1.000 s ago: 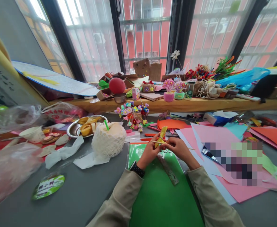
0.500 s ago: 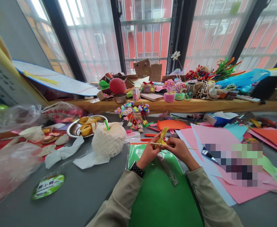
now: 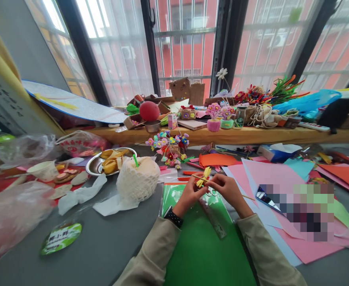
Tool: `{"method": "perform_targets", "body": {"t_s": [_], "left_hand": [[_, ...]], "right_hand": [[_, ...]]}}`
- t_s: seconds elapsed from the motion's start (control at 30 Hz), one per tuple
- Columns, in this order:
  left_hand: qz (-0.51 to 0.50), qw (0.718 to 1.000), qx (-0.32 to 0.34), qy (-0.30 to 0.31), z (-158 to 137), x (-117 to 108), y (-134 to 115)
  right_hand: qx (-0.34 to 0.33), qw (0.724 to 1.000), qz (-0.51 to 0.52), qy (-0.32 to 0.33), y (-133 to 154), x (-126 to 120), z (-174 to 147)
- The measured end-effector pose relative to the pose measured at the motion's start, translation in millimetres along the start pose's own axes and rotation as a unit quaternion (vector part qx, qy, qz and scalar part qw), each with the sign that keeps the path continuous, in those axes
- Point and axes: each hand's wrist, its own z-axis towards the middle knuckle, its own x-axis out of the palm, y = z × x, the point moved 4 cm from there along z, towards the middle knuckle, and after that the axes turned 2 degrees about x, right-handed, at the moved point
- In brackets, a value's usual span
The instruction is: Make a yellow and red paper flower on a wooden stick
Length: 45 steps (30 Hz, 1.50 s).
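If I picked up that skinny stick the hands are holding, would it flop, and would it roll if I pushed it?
The stick is probably stiff, since it runs straight past the right hand without sagging. It should be light, being so thin. It might roll if it's round, but it's too small to tell.

The green label [image 3: 61, 239] shows 小; red print on a plastic bag [image 3: 82, 145] is blurred.

grey table [image 3: 111, 246], green sheet [image 3: 207, 254] on top, oval label [image 3: 63, 238]
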Motion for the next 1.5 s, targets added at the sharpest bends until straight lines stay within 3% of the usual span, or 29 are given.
{"method": "perform_targets", "body": {"t_s": [0.2,0.53,0.67,0.8,1.07,1.3,1.5], "left_hand": [[0.075,0.997,0.019,0.0,-1,-3,3],[-0.037,0.997,-0.027,0.065,1,-1,3],[-0.028,0.996,-0.032,0.083,0,3,1],[0.071,0.997,0.01,0.014,2,-3,2],[0.22,0.973,0.072,-0.02,0,-4,-1],[0.228,0.972,0.053,-0.03,1,-7,2],[0.191,0.98,0.058,-0.015,0,-6,-1]], "right_hand": [[0.026,0.997,0.068,0.016,-2,2,2],[0.045,0.987,0.147,0.055,1,4,0],[0.067,0.987,0.143,0.034,-1,1,1],[0.074,0.988,0.131,0.025,-4,1,2],[0.076,0.989,0.123,0.026,-2,2,1],[0.057,0.984,0.14,0.089,-1,1,-1],[0.05,0.983,0.14,0.106,-3,0,-2]]}}
